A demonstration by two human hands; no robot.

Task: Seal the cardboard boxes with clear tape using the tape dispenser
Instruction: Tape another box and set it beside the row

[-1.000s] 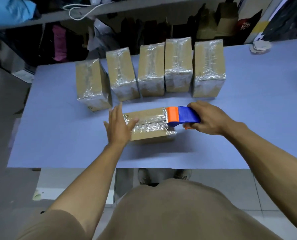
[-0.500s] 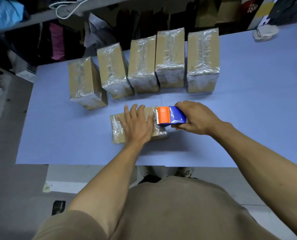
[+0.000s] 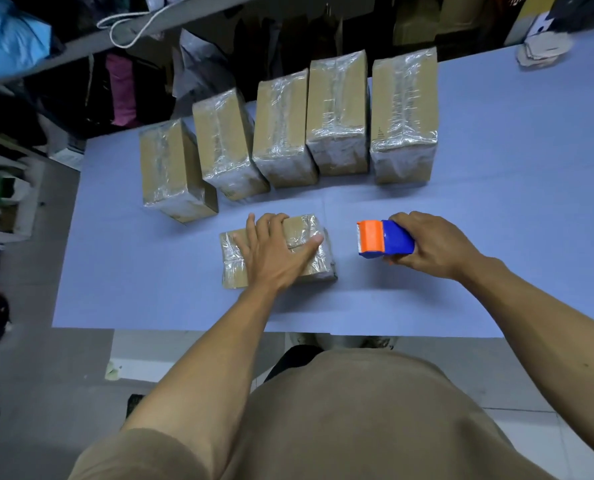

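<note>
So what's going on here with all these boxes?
A person is taping up cardboard boxes on a blue table. The left hand lies flat on the box in front, which already carries clear tape. The right hand grips an orange and blue tape dispenser, held off to the box's right and not touching it. Five more taped boxes stand in a row further back.

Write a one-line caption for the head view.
Left hand flat on a tape-wrapped cardboard box; right hand grips blue-and-orange tape dispenser beside it.
</note>
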